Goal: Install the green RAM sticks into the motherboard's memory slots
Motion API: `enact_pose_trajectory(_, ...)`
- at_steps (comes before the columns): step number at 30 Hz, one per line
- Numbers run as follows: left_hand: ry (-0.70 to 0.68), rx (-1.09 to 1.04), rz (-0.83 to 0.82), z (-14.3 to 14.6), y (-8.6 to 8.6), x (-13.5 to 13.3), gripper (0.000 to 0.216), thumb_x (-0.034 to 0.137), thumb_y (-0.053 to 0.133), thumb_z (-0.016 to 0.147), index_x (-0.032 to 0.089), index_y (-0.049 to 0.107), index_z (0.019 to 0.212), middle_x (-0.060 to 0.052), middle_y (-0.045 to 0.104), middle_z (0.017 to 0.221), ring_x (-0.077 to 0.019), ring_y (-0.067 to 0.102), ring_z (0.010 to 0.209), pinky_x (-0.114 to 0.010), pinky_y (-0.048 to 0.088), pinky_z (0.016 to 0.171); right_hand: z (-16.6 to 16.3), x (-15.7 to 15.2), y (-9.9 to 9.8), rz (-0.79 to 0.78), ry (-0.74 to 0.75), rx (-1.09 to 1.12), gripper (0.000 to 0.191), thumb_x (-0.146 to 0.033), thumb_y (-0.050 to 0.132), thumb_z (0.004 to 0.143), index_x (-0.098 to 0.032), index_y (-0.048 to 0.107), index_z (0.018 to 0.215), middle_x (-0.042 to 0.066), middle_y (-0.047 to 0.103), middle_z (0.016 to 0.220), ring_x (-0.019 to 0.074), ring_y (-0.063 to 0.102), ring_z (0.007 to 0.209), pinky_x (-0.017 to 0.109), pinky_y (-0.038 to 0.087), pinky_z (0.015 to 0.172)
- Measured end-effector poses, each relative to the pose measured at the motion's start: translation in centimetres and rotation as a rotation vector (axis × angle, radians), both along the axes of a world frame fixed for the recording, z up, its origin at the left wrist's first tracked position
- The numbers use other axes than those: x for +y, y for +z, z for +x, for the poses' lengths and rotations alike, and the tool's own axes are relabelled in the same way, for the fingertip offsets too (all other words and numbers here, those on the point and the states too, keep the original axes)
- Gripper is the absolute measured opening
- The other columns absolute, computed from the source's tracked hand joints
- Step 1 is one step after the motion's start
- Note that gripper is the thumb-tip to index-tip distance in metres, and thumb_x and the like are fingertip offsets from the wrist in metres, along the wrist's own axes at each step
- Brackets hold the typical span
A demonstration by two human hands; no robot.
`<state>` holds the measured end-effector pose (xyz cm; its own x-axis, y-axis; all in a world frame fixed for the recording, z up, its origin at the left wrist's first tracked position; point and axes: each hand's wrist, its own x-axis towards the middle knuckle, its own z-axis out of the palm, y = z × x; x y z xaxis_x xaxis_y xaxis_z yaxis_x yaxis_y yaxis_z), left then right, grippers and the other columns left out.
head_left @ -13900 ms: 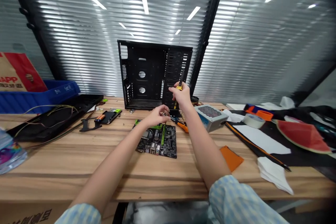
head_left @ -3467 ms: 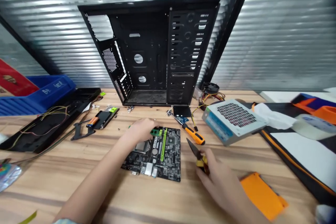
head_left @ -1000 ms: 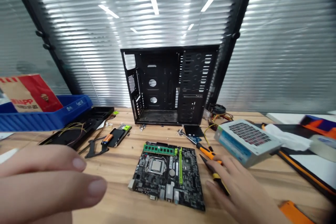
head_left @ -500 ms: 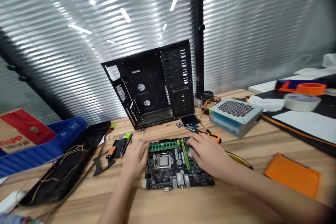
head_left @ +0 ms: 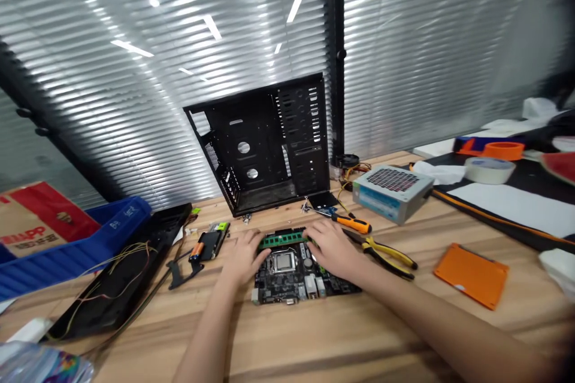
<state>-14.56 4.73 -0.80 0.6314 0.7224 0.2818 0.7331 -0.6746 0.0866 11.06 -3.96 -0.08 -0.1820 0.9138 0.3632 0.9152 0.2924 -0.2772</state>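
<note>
Left hand (head_left: 245,257) and right hand (head_left: 330,248) are both down on the motherboard (head_left: 309,287), fingers curled and partly spread, the left at the near-left side of the RAM stick (head_left: 283,240), the right at its other end. Can't tell if they're gripping or just pressing, and the fingers hide both ends of the stick and the board's side edges, so can't tell if the stick is fully seated. Board lies flat on the tabletop (head_left: 404,335), between the hands, ports toward the person; the stick's long axis runs left-right along the far side, past the CPU (head_left: 284,261). Just right of the board are yellow-handled pliers (head_left: 386,257), with an orange-handled screwdriver (head_left: 353,223) beyond them. Further back stand an open black PC case (head_left: 256,149) and a power supply (head_left: 390,192). To the left, a black panel with loose wires (head_left: 121,269) lies by a blue crate (head_left: 67,233). Slatted blinds (head_left: 135,72) cover the glass wall behind.
</note>
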Motion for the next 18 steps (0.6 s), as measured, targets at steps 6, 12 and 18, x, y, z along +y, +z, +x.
enact_pose_trajectory(6,0.033,0.084,0.021,0.0,-0.2,0.4,0.037,0.040,0.046,0.094,0.019,0.057,0.123,-0.011,0.057,0.128,-0.0283,0.049,0.121,-0.047,0.041,0.101,0.9,-0.3,-1.0,0.098,-0.024,0.014,0.021,-0.016,0.043,0.093,-0.017,0.062,0.102,0.008,0.062,0.104,0.0215,0.049,0.103,0.034,0.033,0.086)
enact_pose_trajectory(12,0.063,0.082,0.098,-0.2,0.4,0.3,0.031,0.033,0.048,0.094,0.019,0.056,0.121,-0.011,0.058,0.126,-0.0272,0.052,0.117,-0.043,0.044,0.097,0.8,0.0,-1.1,0.110,-0.071,-0.022,0.021,-0.016,0.043,0.093,-0.017,0.062,0.103,0.009,0.062,0.105,0.0220,0.050,0.102,0.034,0.031,0.083)
enact_pose_trajectory(18,0.046,-0.006,0.349,-0.5,0.4,0.6,0.029,0.033,0.050,0.093,0.020,0.057,0.119,-0.012,0.061,0.124,-0.0275,0.055,0.114,-0.042,0.044,0.095,0.6,0.2,-1.8,0.149,-0.052,-0.021,0.029,-0.018,0.045,0.092,-0.018,0.058,0.118,0.010,0.065,0.112,0.0241,0.050,0.107,0.037,0.031,0.088)
